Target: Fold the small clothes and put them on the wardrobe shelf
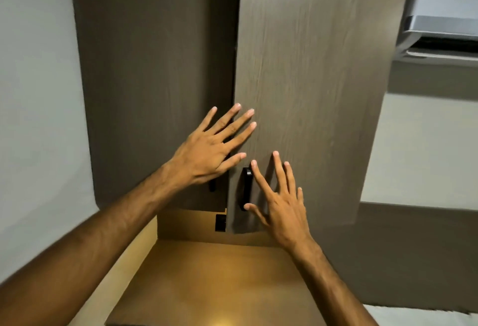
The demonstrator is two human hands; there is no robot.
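Two tall grey-brown wardrobe doors fill the view. The right door point(310, 79) stands slightly ajar, its edge in front of the left door point(155, 79). My left hand point(209, 149) is spread flat, fingers apart, reaching across the gap between the doors, fingertips on the right door's edge. My right hand point(279, 201) is also spread open, lying against the right door beside its black vertical handle point(247, 188). A second black handle point(212, 186) peeks out under my left wrist. No clothes and no shelf are in view.
A tan wooden counter point(207, 287) lies below the doors, with a small black socket point(220, 223) on its back panel. A pale wall point(38, 92) is on the left. A white air conditioner point(445, 15) hangs at the upper right.
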